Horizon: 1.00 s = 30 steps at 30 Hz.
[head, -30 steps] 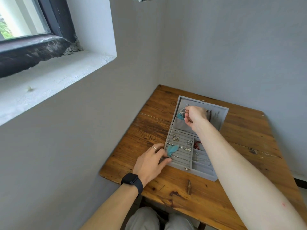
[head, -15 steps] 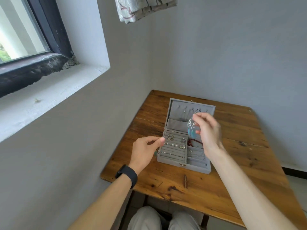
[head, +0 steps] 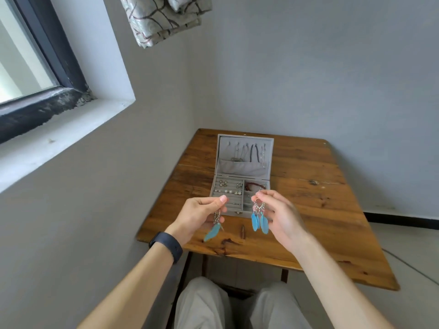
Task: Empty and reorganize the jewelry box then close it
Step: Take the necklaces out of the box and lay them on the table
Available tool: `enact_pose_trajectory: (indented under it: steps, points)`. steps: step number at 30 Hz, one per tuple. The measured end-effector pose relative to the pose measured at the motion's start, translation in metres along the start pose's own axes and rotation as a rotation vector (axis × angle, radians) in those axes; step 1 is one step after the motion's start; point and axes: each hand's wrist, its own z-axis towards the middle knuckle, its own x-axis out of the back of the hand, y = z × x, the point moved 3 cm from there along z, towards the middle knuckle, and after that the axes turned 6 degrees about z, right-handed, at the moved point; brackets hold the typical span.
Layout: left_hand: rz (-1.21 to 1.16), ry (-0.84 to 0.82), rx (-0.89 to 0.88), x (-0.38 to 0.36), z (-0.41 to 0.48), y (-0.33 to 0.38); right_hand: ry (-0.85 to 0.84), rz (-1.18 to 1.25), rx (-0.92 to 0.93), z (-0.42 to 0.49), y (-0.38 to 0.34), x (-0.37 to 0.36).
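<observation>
A grey jewelry box [head: 242, 172] stands open on the wooden table [head: 308, 210], lid upright with necklaces hanging inside it. Its tray holds pearl studs and small earrings in the left rows and a red bracelet [head: 255, 185] at the right. My left hand [head: 202, 216] pinches one blue feather earring [head: 213, 230] in front of the box. In my right hand [head: 278, 214] a second blue feather earring [head: 259, 218] is pinched by its hook. Both earrings dangle above the table's near part.
The table sits in a corner between two grey walls. A window with a white sill [head: 59, 129] is at the left, and a patterned curtain [head: 164, 17] hangs above. My knees [head: 237, 305] are under the table's near edge.
Both hands lifted away from the box toward me, each carrying a feather earring. The right hand left the lid; the left hand left the tray. The view pulled back.
</observation>
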Motion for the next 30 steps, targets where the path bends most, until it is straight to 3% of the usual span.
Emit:
enact_pose_trajectory:
  steps: [12,23,30]
  points:
    - [0.105,-0.037,0.068,0.013,-0.007,-0.013,-0.058,-0.173,-0.132,-0.001,0.030,0.009]
    - [0.090,-0.120,0.105,0.027,-0.017,-0.030,-0.131,-0.200,-0.112,0.000,0.046,-0.013]
    - [0.119,-0.044,0.109,0.059,-0.027,-0.044,-0.218,-0.221,-0.121,-0.001,0.049,-0.037]
